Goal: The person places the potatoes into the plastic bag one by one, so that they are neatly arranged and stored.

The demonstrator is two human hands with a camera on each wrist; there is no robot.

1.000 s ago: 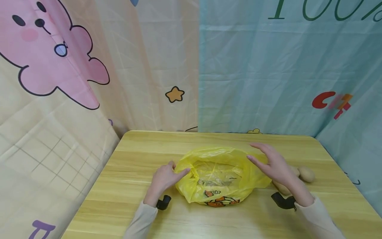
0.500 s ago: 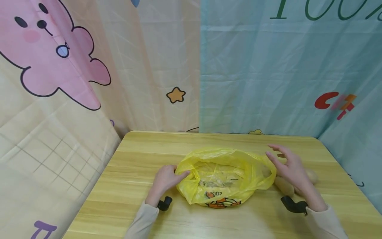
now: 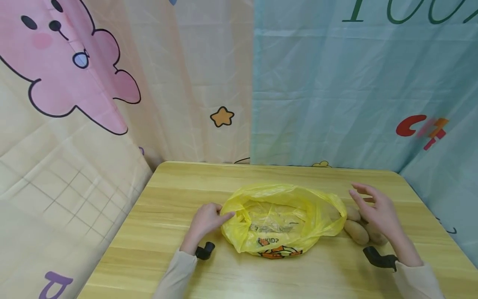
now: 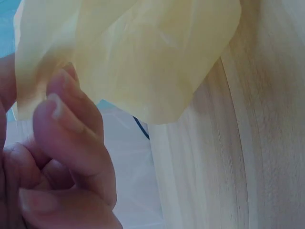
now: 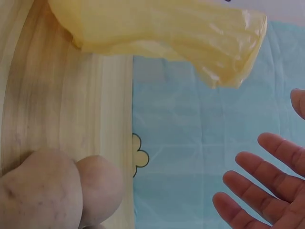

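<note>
A yellow plastic bag (image 3: 276, 245) with orange and black print lies on the table, its mouth spread toward the camera. My left hand (image 3: 207, 220) pinches the bag's left edge between thumb and fingers. The left wrist view has the thin film (image 4: 143, 62) between the thumb and curled fingers (image 4: 71, 138). To the right of the bag, several potatoes (image 3: 356, 232) sit in a cluster. Over them my right hand (image 3: 381, 211) hovers with nothing in it and partly hides them. In the right wrist view its fingers (image 5: 271, 176) are spread, apart from both bag and potatoes (image 5: 43, 191).
The wooden table (image 3: 179, 182) reaches back to printed curtains (image 3: 317, 104) behind it and at both sides. A black wrist camera mount (image 3: 379, 257) hangs below the right wrist, another black mount (image 3: 205, 251) beside the left wrist.
My right hand has moved right, away from the bag to above the potatoes. The bag's right edge has opened out toward the potatoes. My left hand has stayed at the left edge.
</note>
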